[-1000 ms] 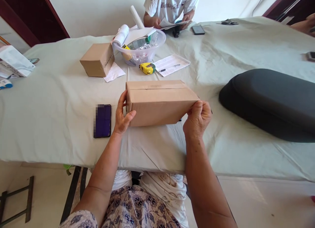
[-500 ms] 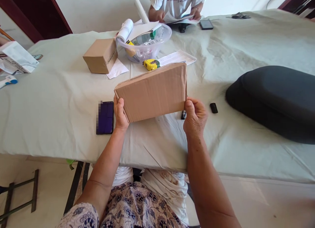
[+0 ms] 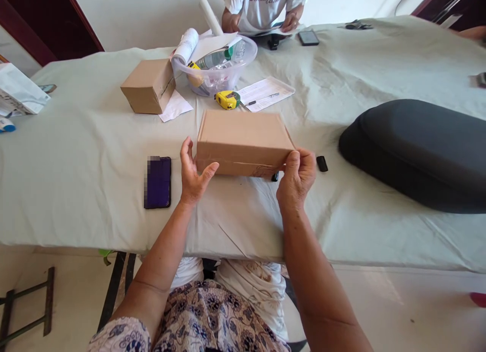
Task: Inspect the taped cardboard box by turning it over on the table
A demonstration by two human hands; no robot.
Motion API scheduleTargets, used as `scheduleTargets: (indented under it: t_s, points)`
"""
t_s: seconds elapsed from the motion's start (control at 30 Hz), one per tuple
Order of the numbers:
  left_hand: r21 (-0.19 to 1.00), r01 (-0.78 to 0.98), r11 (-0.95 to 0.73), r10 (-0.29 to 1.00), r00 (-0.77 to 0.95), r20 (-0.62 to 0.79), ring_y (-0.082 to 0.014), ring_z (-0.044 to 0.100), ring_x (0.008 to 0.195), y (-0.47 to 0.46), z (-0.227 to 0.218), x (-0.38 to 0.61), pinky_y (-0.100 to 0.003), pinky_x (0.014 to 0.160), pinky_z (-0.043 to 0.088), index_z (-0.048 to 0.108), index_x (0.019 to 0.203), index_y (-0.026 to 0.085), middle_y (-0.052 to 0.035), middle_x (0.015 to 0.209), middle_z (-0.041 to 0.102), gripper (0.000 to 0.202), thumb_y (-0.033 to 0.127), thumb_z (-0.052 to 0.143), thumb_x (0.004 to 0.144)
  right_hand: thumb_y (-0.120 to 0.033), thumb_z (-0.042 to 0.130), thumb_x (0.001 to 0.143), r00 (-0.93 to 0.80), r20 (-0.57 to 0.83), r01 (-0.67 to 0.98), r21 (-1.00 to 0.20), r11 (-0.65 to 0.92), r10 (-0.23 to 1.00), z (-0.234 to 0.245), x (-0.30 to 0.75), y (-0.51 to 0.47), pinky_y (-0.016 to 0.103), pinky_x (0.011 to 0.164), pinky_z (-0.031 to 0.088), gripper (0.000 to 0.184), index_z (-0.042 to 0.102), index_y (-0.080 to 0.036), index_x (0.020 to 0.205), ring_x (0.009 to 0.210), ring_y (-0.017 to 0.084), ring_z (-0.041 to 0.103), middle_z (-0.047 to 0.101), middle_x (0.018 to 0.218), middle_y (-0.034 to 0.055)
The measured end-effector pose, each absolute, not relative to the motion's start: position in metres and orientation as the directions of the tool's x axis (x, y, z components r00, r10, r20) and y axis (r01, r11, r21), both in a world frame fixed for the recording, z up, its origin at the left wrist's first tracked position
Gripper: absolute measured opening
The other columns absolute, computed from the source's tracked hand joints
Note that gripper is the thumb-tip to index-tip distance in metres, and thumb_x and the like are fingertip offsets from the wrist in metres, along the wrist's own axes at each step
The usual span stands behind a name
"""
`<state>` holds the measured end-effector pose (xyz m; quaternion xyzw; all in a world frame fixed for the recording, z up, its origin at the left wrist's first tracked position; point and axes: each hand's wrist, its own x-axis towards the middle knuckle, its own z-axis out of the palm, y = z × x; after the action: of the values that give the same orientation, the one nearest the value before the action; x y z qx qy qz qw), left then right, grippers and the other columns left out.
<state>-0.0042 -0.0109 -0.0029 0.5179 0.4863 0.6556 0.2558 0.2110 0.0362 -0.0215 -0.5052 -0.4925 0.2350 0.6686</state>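
Note:
A brown cardboard box (image 3: 243,131) is in front of me above the cloth-covered table, its top and near side showing, with some dark print low on the near side. My right hand (image 3: 296,179) pinches its near right corner between thumb and fingers. At the left end, my left hand (image 3: 194,179) has its fingers and thumb spread around the corner; whether it touches the cardboard I cannot tell. A small black object (image 3: 275,177) peeks out below the box by my right hand. Further right lies a small black piece (image 3: 322,163), and a purple-screened phone (image 3: 159,184) rests to the left.
A second cardboard box (image 3: 146,88) stands behind, beside a plastic basin (image 3: 224,81) of bottles and paper rolls. A yellow tape measure (image 3: 227,99), papers (image 3: 266,91) and a pen are nearby. A black padded seat (image 3: 413,154) lies right. Across the table, a person (image 3: 266,10) holds papers.
The box has tipped from showing one broad face to lying flatter, top up, and lower. My left hand has loosened from its left edge, fingers spreading; my right hand keeps its corner.

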Motion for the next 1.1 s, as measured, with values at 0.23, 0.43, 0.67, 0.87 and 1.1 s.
scheduleTargets:
  t_s: [0.23,0.43,0.67,0.87,1.1]
  points:
    - [0.924,0.208,-0.321,0.81,-0.444,0.382,-0.024,0.062,0.114,-0.011,-0.009,-0.002,-0.04,0.099,0.052,0.046,0.127,0.024,-0.0102,0.118,0.06,0.076,0.075,0.068,0.075,-0.066,0.058,0.085,0.391,0.429,0.353,-0.887,0.298,0.815,-0.014,0.205,0.023,0.032,0.072,0.051,0.05,0.051,-0.02,0.103,0.086,0.017,0.056,0.053,0.095,0.0036]
    - [0.776,0.586,-0.233,0.71,-0.443,0.548,-0.0264,0.059,0.113,-0.02,-0.003,0.012,-0.041,0.097,0.05,0.051,0.126,0.019,-0.0134,0.117,0.058,0.08,0.076,0.067,0.073,-0.068,0.072,0.072,0.303,0.43,0.488,-0.837,0.249,0.851,-0.023,0.195,0.02,0.048,0.096,0.05,0.084,0.036,-0.023,0.134,0.115,0.028,0.054,0.047,0.129,0.0123]
    - [0.645,0.751,-0.142,0.633,-0.432,0.642,-0.0327,0.056,0.118,-0.025,-0.006,0.032,-0.052,0.106,0.045,0.044,0.132,0.012,-0.0205,0.122,0.055,0.097,0.081,0.067,0.068,-0.072,0.07,0.071,0.207,0.519,0.624,-0.723,0.296,0.83,-0.031,0.184,0.018,0.058,0.105,0.043,0.092,0.033,-0.021,0.137,0.124,0.034,0.047,0.044,0.131,0.016]
    - [0.685,0.721,-0.108,0.636,-0.479,0.605,-0.0326,0.055,0.12,-0.024,-0.005,0.029,-0.052,0.107,0.045,0.044,0.132,0.014,-0.0197,0.123,0.055,0.092,0.076,0.07,0.07,-0.072,0.071,0.072,0.215,0.493,0.609,-0.742,0.279,0.843,-0.026,0.183,0.015,0.055,0.103,0.045,0.086,0.038,-0.021,0.133,0.121,0.033,0.05,0.047,0.127,0.0147]
    - [0.78,0.608,-0.146,0.648,-0.537,0.54,-0.031,0.053,0.127,-0.021,-0.004,0.02,-0.049,0.112,0.042,0.044,0.138,0.017,-0.0188,0.132,0.054,0.081,0.068,0.068,0.079,-0.059,0.061,0.086,0.296,0.371,0.404,-0.884,0.237,0.88,-0.017,0.186,0.014,0.041,0.093,0.05,0.056,0.049,-0.024,0.128,0.105,0.022,0.058,0.056,0.119,0.0075]
